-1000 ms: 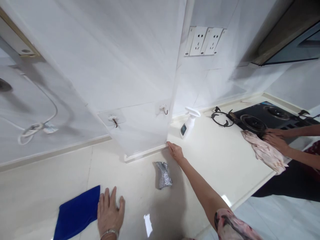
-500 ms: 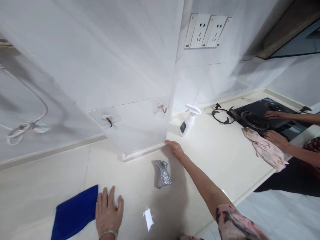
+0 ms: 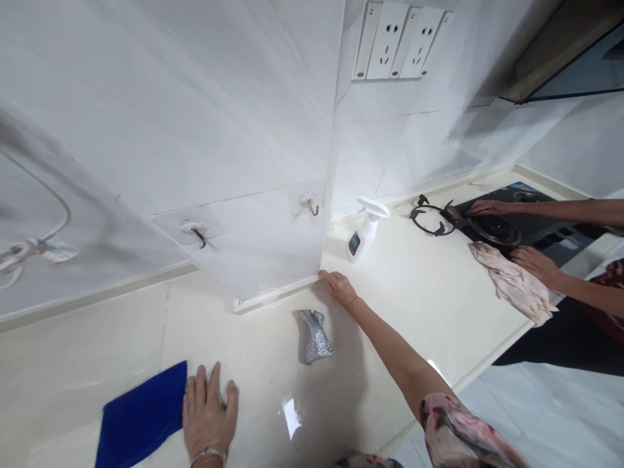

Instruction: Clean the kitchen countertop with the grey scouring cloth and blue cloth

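My left hand (image 3: pixel 210 413) lies flat on the cream countertop (image 3: pixel 253 364) with its fingers spread. Its edge touches or nearly touches a folded blue cloth (image 3: pixel 141 416). At the foot of the white tiled wall's outer corner is my right hand (image 3: pixel 340 288). Its fingers are curled together with the tips against the base trim (image 3: pixel 277 296); anything small inside them is hidden. A crumpled silver mesh scrubbing cloth (image 3: pixel 316 337) rests on the counter between my hands. Just beyond my right hand stands a white spray bottle (image 3: pixel 365 231), tilted in view.
Another person's hands (image 3: pixel 536 265) work at a black gas stove (image 3: pixel 550 240) on the right. A pinkish rag (image 3: pixel 511 283) and a black burner ring (image 3: pixel 433 221) lie beside it. Hooks (image 3: pixel 197 233) and sockets (image 3: pixel 402 42) are on the wall; a white cable (image 3: pixel 53 195) hangs left.
The view has shifted slightly. The other person's far hand has moved left across the stove, towards the burner ring. My two hands stay where they were.
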Tool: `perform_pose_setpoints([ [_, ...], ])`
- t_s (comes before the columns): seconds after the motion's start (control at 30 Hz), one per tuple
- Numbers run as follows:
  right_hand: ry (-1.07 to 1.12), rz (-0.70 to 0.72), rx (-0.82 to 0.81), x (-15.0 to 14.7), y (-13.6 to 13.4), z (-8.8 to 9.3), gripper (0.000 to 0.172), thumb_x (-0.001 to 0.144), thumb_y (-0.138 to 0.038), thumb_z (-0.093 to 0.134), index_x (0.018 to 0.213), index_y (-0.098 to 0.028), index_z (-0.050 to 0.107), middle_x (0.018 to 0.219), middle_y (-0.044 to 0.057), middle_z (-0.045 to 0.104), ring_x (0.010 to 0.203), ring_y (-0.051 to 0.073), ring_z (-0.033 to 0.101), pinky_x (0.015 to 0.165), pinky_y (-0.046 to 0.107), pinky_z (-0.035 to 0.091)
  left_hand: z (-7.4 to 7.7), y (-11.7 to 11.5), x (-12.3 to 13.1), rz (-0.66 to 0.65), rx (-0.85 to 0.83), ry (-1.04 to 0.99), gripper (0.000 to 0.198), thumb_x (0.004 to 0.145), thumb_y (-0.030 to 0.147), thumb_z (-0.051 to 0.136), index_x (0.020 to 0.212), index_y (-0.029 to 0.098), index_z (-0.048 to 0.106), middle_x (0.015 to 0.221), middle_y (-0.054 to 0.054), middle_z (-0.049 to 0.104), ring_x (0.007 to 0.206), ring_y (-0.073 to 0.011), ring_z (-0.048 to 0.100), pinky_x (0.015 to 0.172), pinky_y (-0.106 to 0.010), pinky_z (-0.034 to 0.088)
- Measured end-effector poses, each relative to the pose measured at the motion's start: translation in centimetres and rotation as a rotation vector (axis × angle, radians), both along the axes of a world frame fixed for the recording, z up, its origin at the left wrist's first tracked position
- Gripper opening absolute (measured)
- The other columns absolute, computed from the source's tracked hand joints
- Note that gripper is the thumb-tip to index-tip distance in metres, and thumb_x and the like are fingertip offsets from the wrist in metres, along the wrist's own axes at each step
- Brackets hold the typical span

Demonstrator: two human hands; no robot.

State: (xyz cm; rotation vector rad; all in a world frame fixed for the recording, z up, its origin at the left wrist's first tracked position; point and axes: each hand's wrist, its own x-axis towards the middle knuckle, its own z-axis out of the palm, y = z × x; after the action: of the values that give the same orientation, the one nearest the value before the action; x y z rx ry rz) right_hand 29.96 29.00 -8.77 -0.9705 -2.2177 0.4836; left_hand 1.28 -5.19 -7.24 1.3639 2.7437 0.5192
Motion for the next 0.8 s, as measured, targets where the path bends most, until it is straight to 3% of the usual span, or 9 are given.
perform_pose_setpoints([
  [0.17, -0.004, 0.010, 0.021, 0.01, 0.04, -0.28, 0.042, 0.102, -0.029, 0.034, 0.122, -0.020, 0.070, 0.075, 0.006, 0.064, 0.074, 0.022, 0.057, 0.075, 0.036, 0.054, 0.57, 0.21, 0.36, 0.016, -0.009, -0.018, 0.067, 0.097, 0.052, 0.032, 0.150, 0.014, 0.051, 0.166, -0.019, 0.038, 0.159, -0.0333, 0.022, 0.129, -0.055, 0.022],
  [0.8, 0.039, 0.051, 0.085, 0.31, 0.16, -0.43, 0.033, 0.100, -0.021, 0.043, 0.120, -0.023, 0.070, 0.076, 0.004, 0.063, 0.072, 0.021, 0.057, 0.072, 0.034, 0.054, 0.43, 0.20, 0.20, 0.001, -0.012, -0.001, 0.068, 0.096, 0.051, 0.034, 0.150, 0.013, 0.050, 0.166, -0.020, 0.038, 0.159, -0.0343, 0.023, 0.129, -0.056, 0.023],
])
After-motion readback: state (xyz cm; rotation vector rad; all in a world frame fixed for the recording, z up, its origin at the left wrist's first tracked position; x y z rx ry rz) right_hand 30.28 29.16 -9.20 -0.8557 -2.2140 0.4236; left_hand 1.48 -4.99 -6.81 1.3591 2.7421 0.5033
